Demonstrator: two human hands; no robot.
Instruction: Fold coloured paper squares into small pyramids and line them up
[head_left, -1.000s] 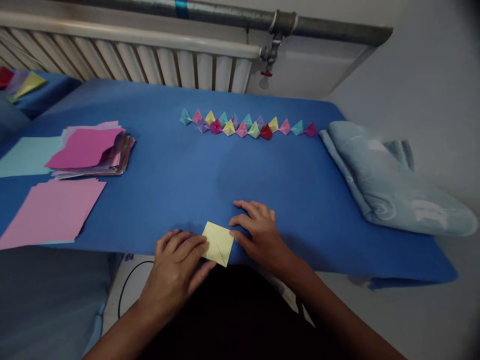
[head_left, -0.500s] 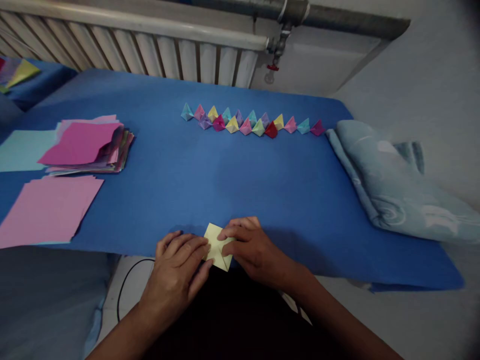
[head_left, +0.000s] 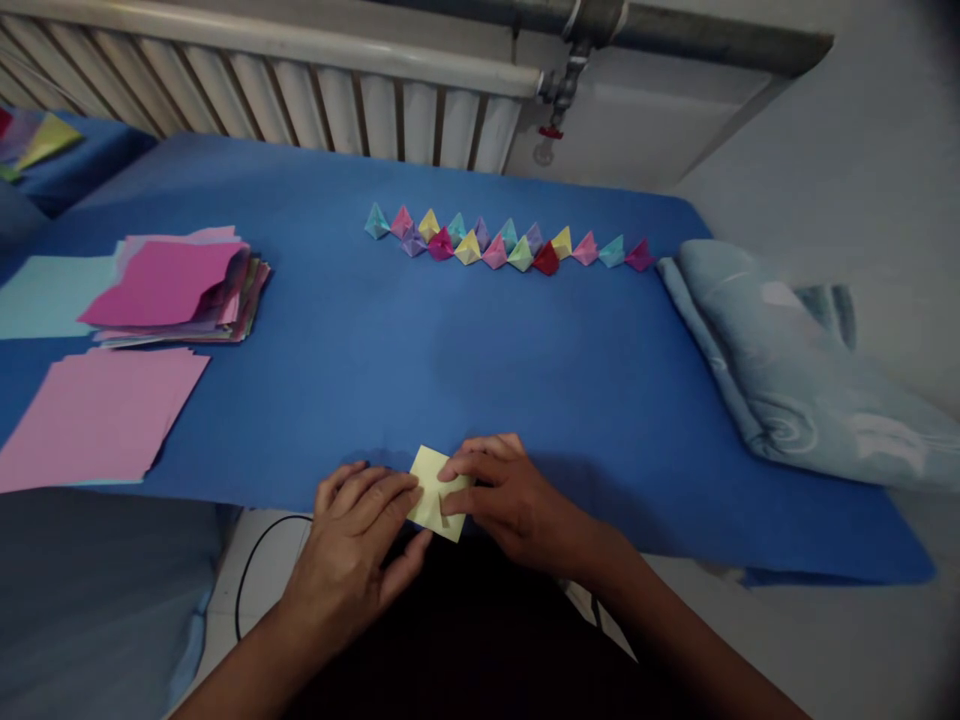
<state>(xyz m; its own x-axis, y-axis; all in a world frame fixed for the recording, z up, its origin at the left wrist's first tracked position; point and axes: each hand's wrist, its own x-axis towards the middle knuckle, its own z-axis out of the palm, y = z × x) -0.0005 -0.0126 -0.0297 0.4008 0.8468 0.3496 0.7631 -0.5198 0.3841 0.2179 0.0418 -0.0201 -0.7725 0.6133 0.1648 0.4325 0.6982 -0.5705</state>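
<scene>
Two bare hands on a small, pale yellow, folded paper square [head_left: 430, 490] at the near edge of the blue cloth-covered desk [head_left: 352, 350].
The left hand [head_left: 364, 535] lays its fingertips on the square's left side, thumb apart near the lower edge; the right hand [head_left: 499, 495] has a narrow grip, thumb and forefinger on the right part; whether either grip pinches the paper, I cannot tell. Beyond stand small, pointed, multicoloured folded-paper shapes [head_left: 494, 252] in staggered rows; at left lie a magenta-topped paper stack [head_left: 161, 285] and flat pink paper sheets [head_left: 105, 420].
</scene>
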